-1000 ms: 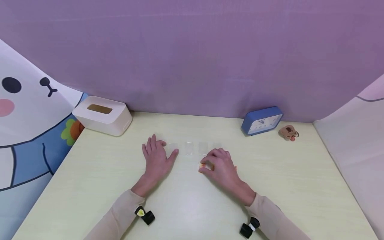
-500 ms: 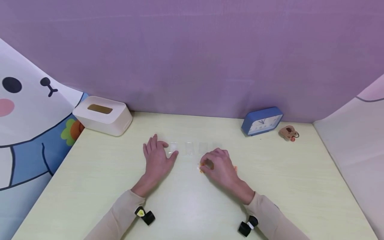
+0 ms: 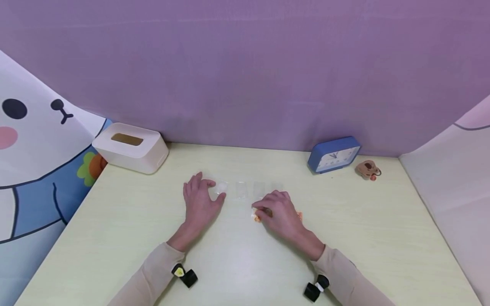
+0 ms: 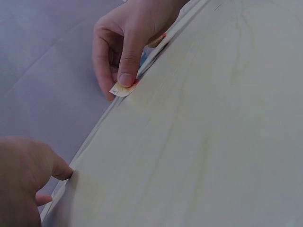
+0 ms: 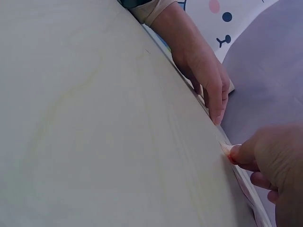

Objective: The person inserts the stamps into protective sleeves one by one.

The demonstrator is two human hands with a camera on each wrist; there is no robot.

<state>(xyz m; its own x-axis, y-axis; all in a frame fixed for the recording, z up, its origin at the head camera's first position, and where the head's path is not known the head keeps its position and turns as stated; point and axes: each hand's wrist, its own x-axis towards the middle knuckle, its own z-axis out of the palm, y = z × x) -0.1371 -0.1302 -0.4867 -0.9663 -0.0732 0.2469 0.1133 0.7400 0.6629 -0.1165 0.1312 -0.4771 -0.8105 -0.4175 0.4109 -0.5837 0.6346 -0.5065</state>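
Observation:
My right hand (image 3: 281, 214) pinches a small orange-and-white printed card (image 3: 255, 216) between thumb and forefinger, low over the table. In the left wrist view the card (image 4: 124, 89) shows a white corner with tiny print, too small to read. My left hand (image 3: 200, 202) rests on the table with fingers spread and fairly straight, thumb and forefinger either side of a clear film square (image 3: 221, 188); whether they touch it I cannot tell. Further clear squares (image 3: 241, 190) lie in a row to its right. Another orange piece (image 3: 300, 216) peeks out beyond my right hand, mostly hidden.
A white tissue box (image 3: 132, 148) stands at the back left of the pale table (image 3: 237, 263). At the back right are a blue clock (image 3: 334, 154) and a small brown plush keychain (image 3: 368, 169). A purple backdrop (image 3: 245, 76) rises behind the table's far edge.
The card's visible part has shifted slightly as my right thumb and forefinger adjust on it. My left hand has barely moved, and the film square beside it shows more clearly than a second ago.

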